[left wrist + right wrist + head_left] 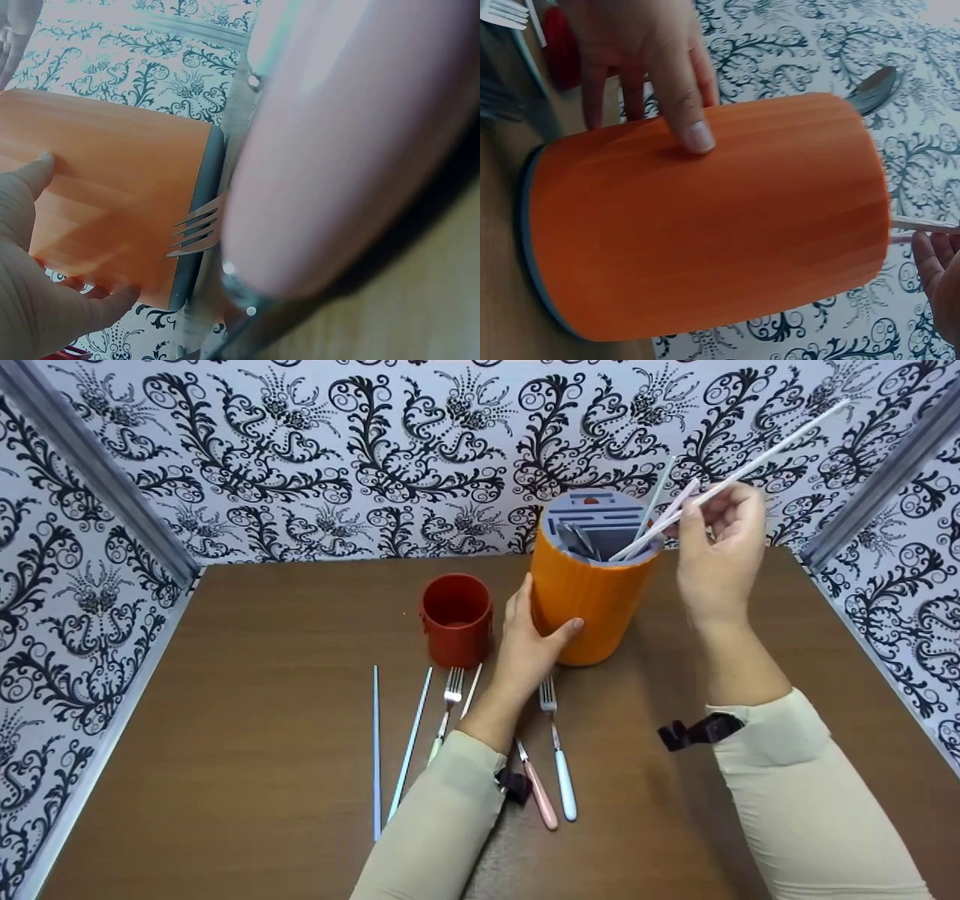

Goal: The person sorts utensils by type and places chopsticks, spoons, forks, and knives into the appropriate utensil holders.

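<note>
In the head view my left hand (525,649) grips the side of an orange utensil holder (592,607), thumb toward the front. The holder stands upright, with a grey slotted top (600,514). My right hand (724,559) is beside its rim and pinches a long white chopstick (787,442). That chopstick slants, its lower end in the front opening. A pinkish stick (684,495) lies close to the same fingers; whether they hold it too, I cannot tell. A pale green stick (658,491) and metal spoon heads (577,540) stick out of the holder.
Left of the holder stands a red cup (459,641). In front lie a blue chopstick (376,750), a light blue chopstick (411,742), a pale chopstick (472,690), a green-handled fork (453,690), a white-handled fork (564,780) and a pink handle (541,799). Patterned walls enclose the table.
</note>
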`<state>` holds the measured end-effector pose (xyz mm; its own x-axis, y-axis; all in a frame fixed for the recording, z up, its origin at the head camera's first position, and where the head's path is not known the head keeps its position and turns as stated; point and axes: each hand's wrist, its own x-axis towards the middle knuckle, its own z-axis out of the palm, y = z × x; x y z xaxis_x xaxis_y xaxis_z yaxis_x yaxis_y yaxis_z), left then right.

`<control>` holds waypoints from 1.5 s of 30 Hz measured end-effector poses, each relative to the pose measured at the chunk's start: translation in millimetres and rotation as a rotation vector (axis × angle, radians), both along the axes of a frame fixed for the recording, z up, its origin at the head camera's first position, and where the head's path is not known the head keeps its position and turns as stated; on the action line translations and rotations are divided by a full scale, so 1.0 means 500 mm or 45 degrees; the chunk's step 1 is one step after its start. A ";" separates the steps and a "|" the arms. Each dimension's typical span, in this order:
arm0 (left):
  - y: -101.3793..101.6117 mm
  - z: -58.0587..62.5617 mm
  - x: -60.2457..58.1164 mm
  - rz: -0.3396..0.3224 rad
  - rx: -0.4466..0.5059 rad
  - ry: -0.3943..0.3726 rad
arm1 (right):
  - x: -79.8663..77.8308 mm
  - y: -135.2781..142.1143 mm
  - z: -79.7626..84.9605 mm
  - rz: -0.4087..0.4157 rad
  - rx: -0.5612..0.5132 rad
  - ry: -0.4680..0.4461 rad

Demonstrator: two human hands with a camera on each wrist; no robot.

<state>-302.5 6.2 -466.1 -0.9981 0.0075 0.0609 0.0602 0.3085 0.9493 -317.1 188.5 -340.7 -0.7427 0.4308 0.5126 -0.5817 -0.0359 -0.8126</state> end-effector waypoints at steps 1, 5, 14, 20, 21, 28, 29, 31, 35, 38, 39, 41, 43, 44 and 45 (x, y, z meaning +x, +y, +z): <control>0.001 0.000 0.000 -0.001 0.000 0.001 | -0.004 0.002 -0.005 0.001 0.020 -0.015; 0.002 0.000 0.000 0.000 0.001 0.003 | -0.017 0.009 -0.017 -0.006 0.156 -0.138; 0.001 0.001 0.001 0.002 -0.007 0.014 | -0.025 0.014 -0.023 -0.024 0.369 -0.302; -0.001 -0.002 0.002 0.007 -0.016 0.024 | -0.023 0.013 -0.023 -0.012 0.386 -0.297; -0.001 -0.002 0.002 0.006 -0.020 0.026 | -0.023 0.013 -0.024 -0.012 0.390 -0.297; -0.001 -0.006 0.002 0.005 -0.025 0.045 | -0.024 0.017 -0.027 -0.016 0.385 -0.300; -0.001 -0.007 0.002 0.006 -0.025 0.048 | -0.024 0.017 -0.027 -0.014 0.385 -0.299; -0.001 -0.008 0.001 0.009 -0.028 0.059 | -0.024 0.019 -0.030 -0.017 0.394 -0.297; 0.000 -0.010 0.000 0.010 -0.032 0.066 | -0.021 0.025 -0.036 -0.033 0.406 -0.289; 0.000 -0.010 0.000 0.011 -0.031 0.066 | -0.018 0.028 -0.040 -0.044 0.387 -0.279; 0.000 -0.010 0.000 0.011 -0.031 0.067 | -0.017 0.029 -0.041 -0.044 0.376 -0.276; 0.000 -0.010 0.000 0.012 -0.028 0.068 | -0.015 0.029 -0.043 -0.046 0.362 -0.270; 0.000 -0.010 0.000 0.012 -0.026 0.065 | -0.011 0.028 -0.044 -0.046 0.346 -0.262; 0.000 -0.011 0.000 0.012 -0.023 0.064 | -0.008 0.027 -0.045 -0.048 0.341 -0.257; 0.000 -0.011 0.000 0.011 -0.022 0.064 | -0.005 0.026 -0.046 -0.054 0.338 -0.259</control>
<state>-302.7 6.0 -471.5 -0.9938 0.0000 0.1111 0.1051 0.3252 0.9398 -319.5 201.6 -363.5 -0.8254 0.3349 0.4544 -0.4034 0.2131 -0.8899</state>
